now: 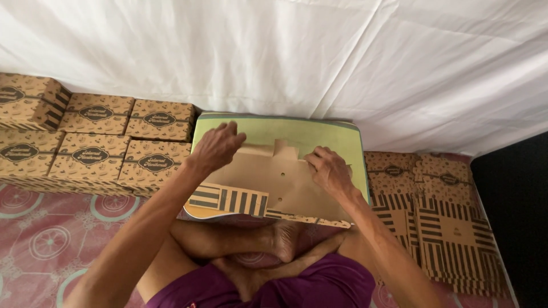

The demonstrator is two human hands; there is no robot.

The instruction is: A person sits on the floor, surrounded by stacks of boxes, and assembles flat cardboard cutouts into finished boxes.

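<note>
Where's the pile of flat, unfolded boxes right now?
In the head view, the pile of flat boxes lies on the floor mat at the person's right, just beyond the right hand and beside the green board.

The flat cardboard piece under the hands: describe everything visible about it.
The flat cardboard piece is an unfolded box blank of brown card, plain inner side up, with small punched holes and notched tabs along its far edge. Its near flaps show a brown-and-cream striped print. It lies flat on a green board resting over the person's crossed legs. The left hand presses fingertips on its far left corner; the right hand pinches its far right edge. It looks unfolded, with no sides raised.
</note>
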